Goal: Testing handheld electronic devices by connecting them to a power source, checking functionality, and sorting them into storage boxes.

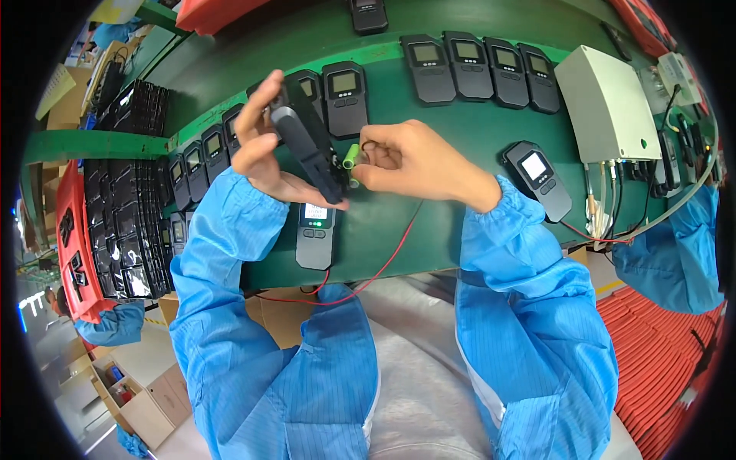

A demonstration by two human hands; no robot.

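Note:
My left hand (261, 149) holds a black handheld meter (305, 146) tipped up on its side, its fingers spread along the casing. Its screen face is turned out of sight. Against the meter's right side is a green cylindrical battery (352, 156), pinched by my right hand (406, 161) with the fingers curled. Whether the battery sits partly inside the meter cannot be made out. Just below my left hand, another meter (313, 238) lies face up with its screen lit, partly covered by the held one. A red wire (391, 261) runs on the green table near it.
Several dark meters (469, 69) line the back of the green table (429, 230), and more stand at the left. A lit meter (537, 176) lies at right before a pale metal box (609, 107) with cables. Black wrapped packs (123, 222) are stacked left; red trays (652, 353) sit lower right.

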